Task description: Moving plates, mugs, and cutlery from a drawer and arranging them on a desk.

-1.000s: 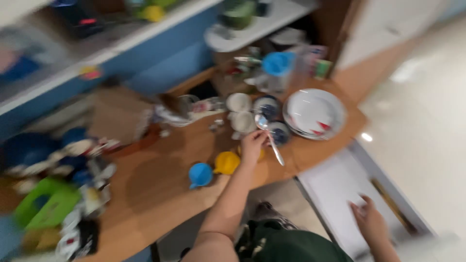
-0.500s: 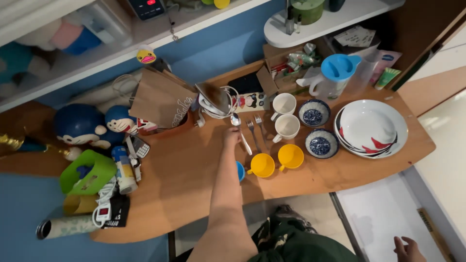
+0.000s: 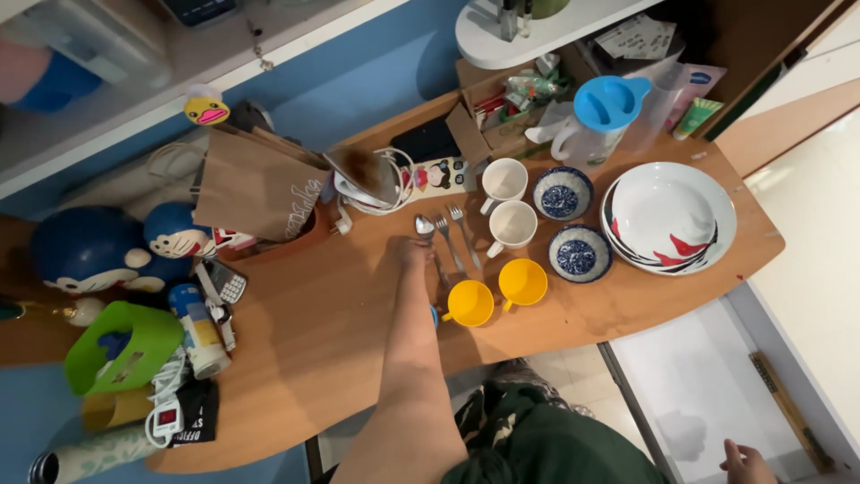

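Your left hand (image 3: 410,254) rests on the wooden worktop (image 3: 331,314), fingers curled over the handle of a metal spoon (image 3: 428,235); the bowl of the spoon lies just past your fingertips, beside 2 forks (image 3: 455,235) laid parallel to it; whether the fingers actually pinch the handle or only lie on it, you cannot tell from this angle. The spoon looks light, stiff and smooth, so judge it slippery on bare skin and likely to skid on the wood; take it by the narrow middle of the handle, thumb against the side, rather than by the polished bowl. Your right hand (image 3: 743,463) is low at the frame edge over the open white drawer (image 3: 708,376), fingers loosely spread and holding nothing.

Just right of the forks stand 2 white mugs (image 3: 507,202), breakable if knocked; 2 yellow cups (image 3: 495,294) sit nearer you. Packages: a brown paper bag (image 3: 255,188) with pale cursive lettering stands left of the spoon; an open cardboard box (image 3: 497,121) of small coloured packets sits at the back by the clear jug with a blue lid (image 3: 598,121); a pink pouch and a green tube lean behind the jug; a yellow duck sticker (image 3: 206,109) marks the blue wall.
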